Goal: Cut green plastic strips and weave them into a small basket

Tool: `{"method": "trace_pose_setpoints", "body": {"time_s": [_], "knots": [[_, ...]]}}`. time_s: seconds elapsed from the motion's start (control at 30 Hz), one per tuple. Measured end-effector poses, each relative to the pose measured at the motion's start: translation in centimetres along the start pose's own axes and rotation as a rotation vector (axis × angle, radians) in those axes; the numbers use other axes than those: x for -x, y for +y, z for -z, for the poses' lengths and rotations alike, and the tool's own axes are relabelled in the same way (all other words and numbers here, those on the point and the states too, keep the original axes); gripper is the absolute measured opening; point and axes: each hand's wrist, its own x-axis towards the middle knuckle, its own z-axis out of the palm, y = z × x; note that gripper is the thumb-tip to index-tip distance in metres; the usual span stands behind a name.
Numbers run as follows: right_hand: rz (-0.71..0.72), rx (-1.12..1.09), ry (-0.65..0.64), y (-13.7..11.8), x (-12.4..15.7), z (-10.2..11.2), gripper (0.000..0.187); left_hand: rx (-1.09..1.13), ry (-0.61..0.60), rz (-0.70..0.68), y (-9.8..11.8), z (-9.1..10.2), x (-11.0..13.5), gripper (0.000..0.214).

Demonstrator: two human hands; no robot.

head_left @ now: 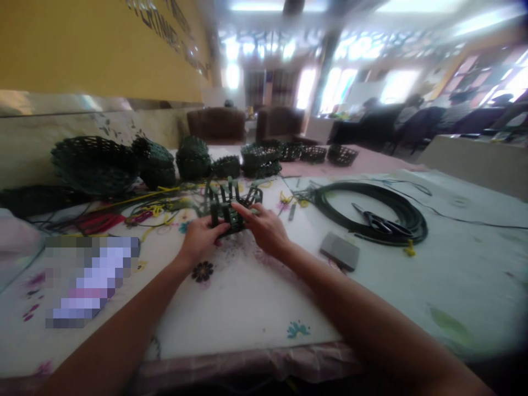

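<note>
Held between my hands above the table is a small dark green basket, partly woven, with loose strips standing up around its rim. My left hand is closed on its near left side, the thumb lying along the front. On the right side my right hand grips the basket, its index finger stretched across the front strips and the other fingers curled. The far side of the weave and some fingertips are hidden. To the right lies a coil of dark green strip with black-handled scissors resting on it.
Finished-looking dark green baskets line the back of the table. A grey flat block lies right of my right forearm. Yellow strips and red pieces are scattered at left, near a blurred-out object. People sit far right.
</note>
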Motion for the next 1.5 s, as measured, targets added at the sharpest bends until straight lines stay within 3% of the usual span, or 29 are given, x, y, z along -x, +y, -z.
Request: {"method": "trace_pose_setpoints", "body": {"time_s": [0.13, 0.27, 0.47, 0.67, 0.8, 0.97, 1.17, 1.37, 1.5], "knots": [[-0.001, -0.114, 0.093, 0.1, 0.1, 0.0, 0.038, 0.043, 0.141, -0.025, 0.3, 0.0, 0.0, 0.032], [-0.071, -0.178, 0.082, 0.1, 0.0, 0.2, 0.007, 0.091, 0.201, -0.028, 0.6, 0.1, -0.1, 0.032], [-0.192, -0.205, -0.060, 0.6, -0.1, 0.0, 0.003, 0.082, 0.264, -0.026, 0.2, 0.4, -0.3, 0.030], [-0.161, -0.227, -0.099, 1.1, -0.6, 1.3, 0.006, -0.083, 0.281, -0.115, -0.1, 0.6, -0.3, 0.032], [-0.135, -0.142, -0.107, 0.5, -1.0, 2.9, 0.020, -0.315, 0.345, -0.281, -0.3, 0.8, -0.1, 0.023], [-0.004, 0.094, -0.092, -1.1, -1.2, 4.3, 0.014, -0.697, 0.432, -0.542, 0.3, 1.2, 0.5, 0.018], [0.223, 0.287, 0.077, -0.8, -1.5, 6.0, 0.030, -0.919, 0.448, -0.674, 0.8, 0.8, 1.1, 0.015], [0.176, 0.241, 0.231, 0.8, -1.8, 6.9, 0.031, -0.900, 0.319, -0.903, 0.8, 0.1, 1.4, 0.012], [0.045, 0.105, 0.134, 2.7, -2.0, 6.3, 0.024, -0.865, 0.200, -1.063, 1.0, -0.4, 1.8, 0.019]]}}
